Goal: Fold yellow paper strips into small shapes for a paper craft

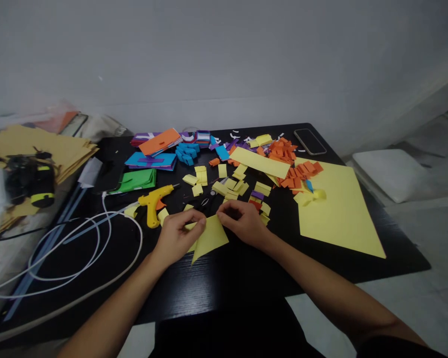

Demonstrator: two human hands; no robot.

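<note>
Near the table's front edge, a folded piece of yellow paper [211, 238] is held between both hands. My left hand [181, 233] pinches its upper left side, thumb against fingers. The fingers of my right hand [242, 219] are closed on its upper right corner. Small yellow paper pieces [231, 184] lie scattered just beyond the hands. A yellow glue gun [155, 204] rests left of my left hand. To the right of my right hand lies a large yellow sheet [339, 209].
Orange folded pieces [283, 151], blue pieces [186, 153], green paper [138, 180] and a long yellow strip [261, 161] lie farther back. A phone [309, 141] is at the back right. White cable loops [140, 238] cover the left side of the black table [246, 278].
</note>
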